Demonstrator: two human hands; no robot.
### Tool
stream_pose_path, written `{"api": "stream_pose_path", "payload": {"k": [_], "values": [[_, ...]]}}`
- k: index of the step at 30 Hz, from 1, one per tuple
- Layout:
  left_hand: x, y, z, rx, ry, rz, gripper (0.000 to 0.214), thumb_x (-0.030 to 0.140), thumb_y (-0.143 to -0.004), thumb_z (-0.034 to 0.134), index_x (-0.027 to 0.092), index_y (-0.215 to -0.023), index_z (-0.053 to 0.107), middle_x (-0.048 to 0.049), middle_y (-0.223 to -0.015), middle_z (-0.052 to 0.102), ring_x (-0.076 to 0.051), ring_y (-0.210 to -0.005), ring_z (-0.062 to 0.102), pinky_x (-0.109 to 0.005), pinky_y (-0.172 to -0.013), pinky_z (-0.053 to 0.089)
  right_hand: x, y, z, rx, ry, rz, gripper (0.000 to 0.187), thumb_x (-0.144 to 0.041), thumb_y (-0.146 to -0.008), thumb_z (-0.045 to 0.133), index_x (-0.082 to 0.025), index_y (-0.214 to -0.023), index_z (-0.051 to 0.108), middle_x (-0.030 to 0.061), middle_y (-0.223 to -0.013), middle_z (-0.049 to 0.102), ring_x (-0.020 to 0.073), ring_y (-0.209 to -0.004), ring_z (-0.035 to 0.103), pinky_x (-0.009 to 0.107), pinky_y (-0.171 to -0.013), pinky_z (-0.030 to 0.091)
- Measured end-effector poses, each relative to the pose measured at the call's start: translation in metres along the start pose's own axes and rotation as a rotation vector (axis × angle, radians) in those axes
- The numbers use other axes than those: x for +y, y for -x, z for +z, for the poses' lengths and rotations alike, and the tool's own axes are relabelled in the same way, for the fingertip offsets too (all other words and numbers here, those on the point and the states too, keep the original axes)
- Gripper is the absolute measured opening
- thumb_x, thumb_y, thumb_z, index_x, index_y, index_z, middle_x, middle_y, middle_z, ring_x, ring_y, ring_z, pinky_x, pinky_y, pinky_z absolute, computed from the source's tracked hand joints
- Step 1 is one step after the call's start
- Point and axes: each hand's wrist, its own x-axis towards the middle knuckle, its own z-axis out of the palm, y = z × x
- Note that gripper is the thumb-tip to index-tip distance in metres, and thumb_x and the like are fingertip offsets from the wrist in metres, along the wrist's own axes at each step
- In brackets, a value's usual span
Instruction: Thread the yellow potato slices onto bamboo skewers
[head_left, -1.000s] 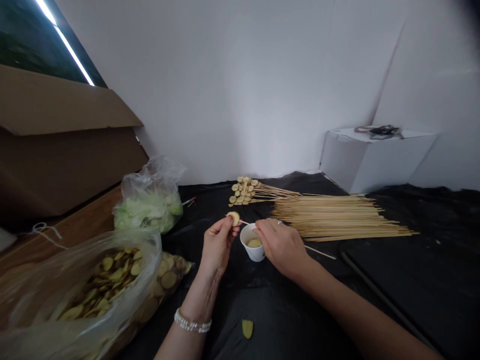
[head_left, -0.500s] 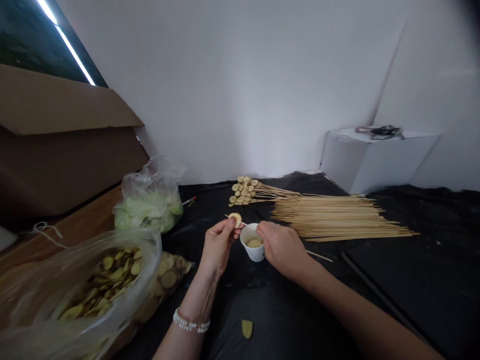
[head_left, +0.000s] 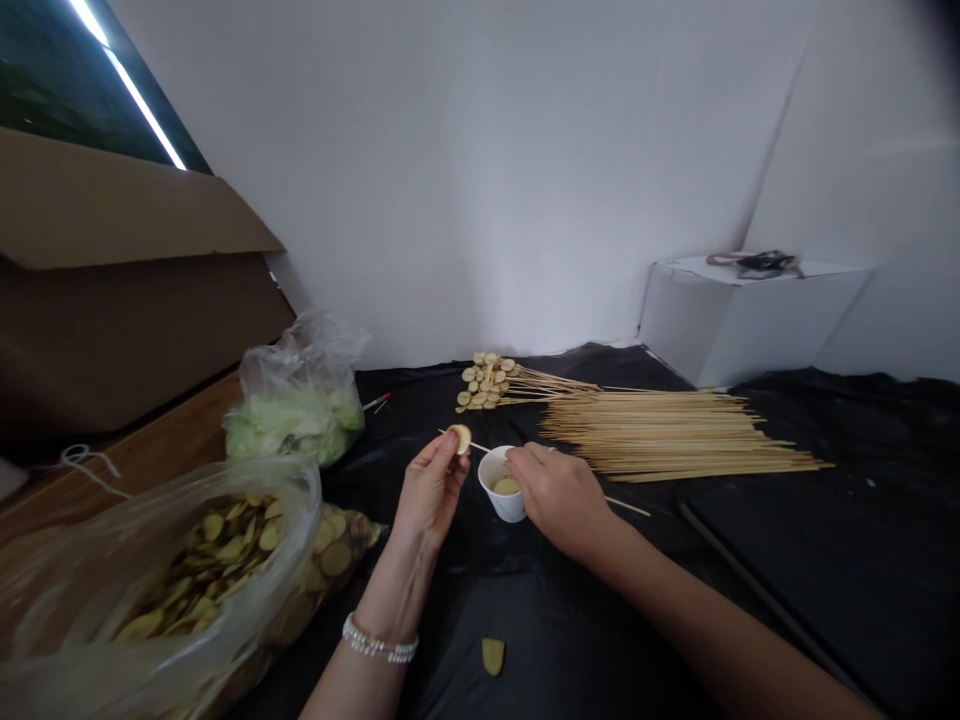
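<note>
My left hand (head_left: 429, 490) pinches a round pale potato slice (head_left: 461, 438) above the black table cover. A thin bamboo skewer (head_left: 622, 505) runs through that slice; my right hand (head_left: 559, 490) is closed on its shaft just right of a small white cup (head_left: 501, 497). The cup holds a slice or two. Both hands sit close together at the cup.
A heap of bare skewers (head_left: 675, 435) lies behind my right hand, with several loaded skewers (head_left: 487, 380) beyond. A clear bag of potato slices (head_left: 195, 570) and a bag of green leaves (head_left: 296, 405) stand left. One loose slice (head_left: 493, 656) lies near me. A cardboard box (head_left: 127, 290) and a white box (head_left: 742, 310) flank the table.
The skewer has slid leftward through the slice: its tip now pokes out past the slice, and its rear end has moved left. Both hands shifted slightly left.
</note>
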Motion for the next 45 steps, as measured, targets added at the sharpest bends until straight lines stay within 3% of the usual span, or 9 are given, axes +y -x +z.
{"api": "stream_pose_path", "payload": {"k": [6, 15, 18, 21, 24, 28, 33, 45], "values": [[-0.003, 0.002, 0.0, -0.078, -0.04, -0.008, 0.023, 0.023, -0.059, 0.082, 0.01, -0.075, 0.073, -0.0019, -0.068, 0.064, -0.004, -0.057, 0.054, -0.013, -0.055, 0.047, -0.001, 0.003, 0.001, 0.011, 0.026, -0.019, 0.018, -0.011, -0.087, 0.043, -0.019, -0.088, 0.06, 0.0006, -0.078, 0.059, 0.0139, -0.07, 0.053, 0.027, -0.06, 0.03], [-0.001, 0.001, 0.0, -0.081, -0.109, -0.036, 0.029, 0.025, -0.057, 0.083, 0.008, -0.077, 0.071, -0.0037, -0.07, 0.066, -0.005, -0.058, 0.056, -0.014, -0.056, 0.046, -0.004, 0.002, -0.002, 0.051, 0.106, -0.048, 0.019, -0.01, -0.086, 0.044, -0.018, -0.084, 0.06, 0.0016, -0.073, 0.058, 0.0148, -0.065, 0.051, 0.029, -0.054, 0.026], [-0.002, 0.003, 0.0, -0.03, -0.2, 0.07, 0.032, 0.026, -0.059, 0.081, 0.009, -0.082, 0.068, -0.0038, -0.073, 0.068, -0.006, -0.06, 0.058, -0.015, -0.057, 0.046, -0.004, 0.002, -0.001, 0.022, 0.083, -0.003, 0.018, -0.01, -0.086, 0.045, -0.019, -0.085, 0.06, 0.0012, -0.075, 0.059, 0.0145, -0.067, 0.052, 0.028, -0.055, 0.027], [-0.004, 0.006, 0.002, 0.045, -0.321, 0.269, 0.045, 0.027, -0.063, 0.079, 0.015, -0.102, 0.059, -0.0022, -0.073, 0.07, -0.01, -0.065, 0.064, -0.019, -0.061, 0.047, -0.004, 0.002, -0.001, -0.014, 0.072, 0.051, 0.017, -0.012, -0.087, 0.045, -0.019, -0.088, 0.06, 0.0012, -0.077, 0.06, 0.0143, -0.068, 0.053, 0.028, -0.056, 0.027], [-0.005, 0.008, 0.005, 0.046, -0.409, 0.388, 0.05, 0.029, -0.068, 0.075, 0.019, -0.11, 0.052, -0.0017, -0.074, 0.071, -0.014, -0.07, 0.067, -0.023, -0.065, 0.05, -0.004, 0.001, 0.0, -0.034, 0.076, 0.079, 0.017, -0.013, -0.088, 0.045, -0.02, -0.088, 0.06, 0.0014, -0.078, 0.06, 0.0145, -0.067, 0.054, 0.028, -0.055, 0.026], [-0.005, 0.007, 0.005, -0.014, -0.442, 0.345, 0.039, 0.036, -0.07, 0.072, 0.016, -0.102, 0.061, -0.0056, -0.081, 0.072, -0.016, -0.073, 0.068, -0.025, -0.066, 0.052, -0.005, 0.002, 0.001, -0.053, 0.08, 0.073, 0.017, -0.013, -0.089, 0.044, -0.019, -0.089, 0.06, 0.002, -0.078, 0.06, 0.0148, -0.067, 0.054, 0.028, -0.055, 0.025], [-0.004, 0.001, 0.0, 0.001, -0.36, 0.282, 0.041, 0.034, -0.068, 0.074, 0.014, -0.104, 0.067, -0.0078, -0.091, 0.073, -0.016, -0.073, 0.069, -0.024, -0.064, 0.053, -0.006, 0.003, 0.0, -0.067, 0.076, 0.043, 0.019, -0.012, -0.088, 0.043, -0.018, -0.092, 0.06, 0.0031, -0.08, 0.061, 0.015, -0.069, 0.053, 0.028, -0.055, 0.025], [-0.013, 0.007, 0.007, -0.006, -0.352, 0.25, 0.038, 0.03, -0.065, 0.077, 0.014, -0.099, 0.071, -0.0072, -0.085, 0.074, -0.014, -0.063, 0.068, -0.027, -0.068, 0.056, -0.008, 0.002, -0.001, -0.058, 0.071, 0.066, 0.02, -0.009, -0.086, 0.043, -0.019, -0.092, 0.06, 0.0025, -0.081, 0.061, 0.0147, -0.07, 0.055, 0.026, -0.057, 0.029]]}}
